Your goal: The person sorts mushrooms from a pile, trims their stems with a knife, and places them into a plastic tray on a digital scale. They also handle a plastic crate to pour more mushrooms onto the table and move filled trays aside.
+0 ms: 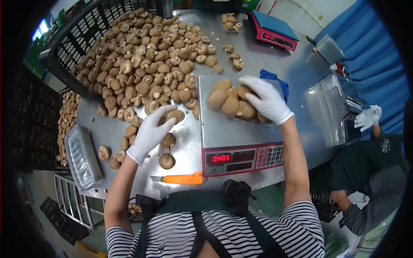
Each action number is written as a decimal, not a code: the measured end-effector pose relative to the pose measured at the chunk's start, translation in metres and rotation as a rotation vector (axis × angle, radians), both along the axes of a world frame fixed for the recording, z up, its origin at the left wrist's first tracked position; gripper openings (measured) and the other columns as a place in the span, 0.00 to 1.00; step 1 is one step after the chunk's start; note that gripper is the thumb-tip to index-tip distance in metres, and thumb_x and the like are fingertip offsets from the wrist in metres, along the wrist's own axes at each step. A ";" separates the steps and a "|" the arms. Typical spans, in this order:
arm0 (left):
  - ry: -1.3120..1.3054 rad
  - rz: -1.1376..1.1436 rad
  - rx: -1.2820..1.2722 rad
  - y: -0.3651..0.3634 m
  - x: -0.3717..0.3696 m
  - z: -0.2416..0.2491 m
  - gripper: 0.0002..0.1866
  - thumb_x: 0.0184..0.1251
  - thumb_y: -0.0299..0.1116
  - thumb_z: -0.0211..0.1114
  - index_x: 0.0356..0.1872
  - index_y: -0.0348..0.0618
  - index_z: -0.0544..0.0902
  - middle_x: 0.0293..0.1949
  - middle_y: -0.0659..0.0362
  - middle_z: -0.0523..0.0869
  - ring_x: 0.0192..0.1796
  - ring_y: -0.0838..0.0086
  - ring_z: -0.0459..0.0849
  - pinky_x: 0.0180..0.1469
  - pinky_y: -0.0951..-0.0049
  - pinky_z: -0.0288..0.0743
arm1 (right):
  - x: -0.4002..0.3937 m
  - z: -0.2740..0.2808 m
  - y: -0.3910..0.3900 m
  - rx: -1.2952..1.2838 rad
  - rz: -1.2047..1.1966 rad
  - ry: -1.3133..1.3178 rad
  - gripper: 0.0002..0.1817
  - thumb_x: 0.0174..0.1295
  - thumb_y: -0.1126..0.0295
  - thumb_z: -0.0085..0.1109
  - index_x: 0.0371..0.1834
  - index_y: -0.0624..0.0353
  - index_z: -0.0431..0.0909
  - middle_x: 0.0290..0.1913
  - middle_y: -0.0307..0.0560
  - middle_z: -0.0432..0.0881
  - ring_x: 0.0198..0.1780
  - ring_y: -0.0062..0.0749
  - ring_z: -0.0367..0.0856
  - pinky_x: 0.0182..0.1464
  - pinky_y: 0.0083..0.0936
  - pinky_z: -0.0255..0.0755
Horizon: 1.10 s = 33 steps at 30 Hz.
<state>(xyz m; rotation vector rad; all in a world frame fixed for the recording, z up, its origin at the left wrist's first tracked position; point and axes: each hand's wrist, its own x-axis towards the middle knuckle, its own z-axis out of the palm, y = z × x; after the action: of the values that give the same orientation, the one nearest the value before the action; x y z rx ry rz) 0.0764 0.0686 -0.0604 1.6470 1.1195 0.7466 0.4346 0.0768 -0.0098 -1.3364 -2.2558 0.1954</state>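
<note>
My left hand [151,131], in a white glove, is closed round a brown mushroom [175,115] just left of the scale. My right hand [267,99], also gloved, curls its fingers over a mushroom [244,91] at the right of a group of mushrooms [231,105] on the scale's metal plate [241,137]. The red-framed scale [206,168] shows 0.405. Loose mushrooms [167,161] lie below my left hand. An orange-handled knife [183,178] rests at the table's near edge.
A big mushroom heap [146,56] spills from a black crate [77,41]. Clear plastic trays [84,157] stand at the left. A second scale [275,30] and a small filled tray [230,22] are at the back. A co-worker [365,172] is at the right.
</note>
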 end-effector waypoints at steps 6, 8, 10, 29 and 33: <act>-0.176 -0.031 -0.047 0.003 0.000 0.011 0.21 0.72 0.38 0.62 0.62 0.41 0.78 0.45 0.61 0.85 0.44 0.81 0.80 0.46 0.80 0.74 | 0.000 0.046 -0.043 0.021 -0.196 0.364 0.18 0.65 0.74 0.58 0.58 0.62 0.78 0.54 0.49 0.82 0.58 0.35 0.79 0.64 0.27 0.67; -0.188 -0.030 -0.083 0.002 0.005 0.022 0.22 0.72 0.42 0.61 0.61 0.41 0.78 0.43 0.63 0.85 0.41 0.83 0.79 0.42 0.82 0.72 | 0.001 0.046 -0.055 -0.001 -0.208 0.342 0.16 0.65 0.74 0.58 0.56 0.61 0.80 0.55 0.49 0.82 0.59 0.35 0.79 0.64 0.27 0.67; -0.216 -0.042 -0.100 0.000 0.010 0.023 0.22 0.73 0.42 0.61 0.61 0.40 0.78 0.43 0.63 0.85 0.41 0.83 0.78 0.42 0.81 0.72 | 0.000 0.043 -0.066 0.004 -0.225 0.305 0.16 0.65 0.74 0.58 0.56 0.61 0.81 0.56 0.48 0.83 0.60 0.35 0.79 0.64 0.27 0.68; -0.290 -0.213 -0.168 -0.025 0.059 0.053 0.28 0.73 0.48 0.63 0.64 0.38 0.76 0.47 0.62 0.84 0.42 0.81 0.79 0.47 0.79 0.75 | -0.077 0.025 -0.084 0.104 0.089 0.077 0.37 0.50 0.62 0.75 0.65 0.59 0.73 0.56 0.53 0.80 0.58 0.49 0.78 0.60 0.37 0.71; -0.341 -0.282 -0.275 -0.031 0.082 0.057 0.33 0.71 0.51 0.64 0.66 0.34 0.72 0.43 0.61 0.82 0.42 0.82 0.79 0.47 0.80 0.74 | -0.073 0.012 -0.089 0.094 -0.055 0.124 0.37 0.50 0.62 0.75 0.66 0.57 0.72 0.55 0.54 0.79 0.55 0.49 0.79 0.57 0.36 0.73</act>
<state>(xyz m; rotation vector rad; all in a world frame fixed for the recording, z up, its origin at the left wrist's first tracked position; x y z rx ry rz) 0.1584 0.0379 -0.0033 1.3473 0.6955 0.6285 0.3615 -0.0122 0.0022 -1.2993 -2.0972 0.1472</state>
